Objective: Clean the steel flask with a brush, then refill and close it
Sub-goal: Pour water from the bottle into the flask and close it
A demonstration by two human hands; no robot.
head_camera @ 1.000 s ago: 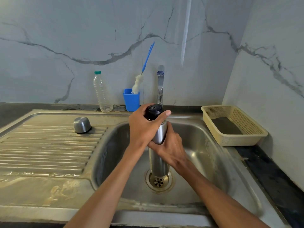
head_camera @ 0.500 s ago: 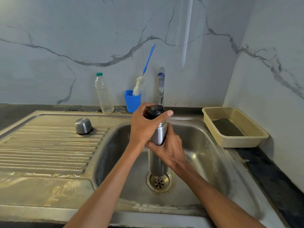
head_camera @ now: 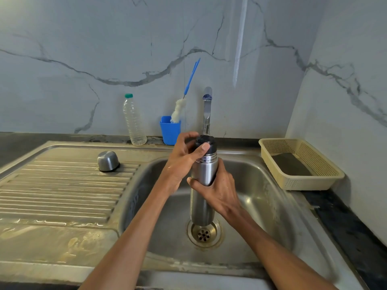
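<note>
Flask (head_camera: 202,174) within right hand (head_camera: 219,189)

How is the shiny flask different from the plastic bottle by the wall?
The flask is shiny steel; the plastic bottle is see-through. The flask has a black stopper, the bottle a green cap. Both hands hold the flask over the sink; the bottle stands untouched by the wall. Both are tall and upright.

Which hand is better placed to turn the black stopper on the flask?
The left hand: its fingers already curl around the black stopper at the top. The right hand grips the steel flask body, steadying it over the sink.
</note>
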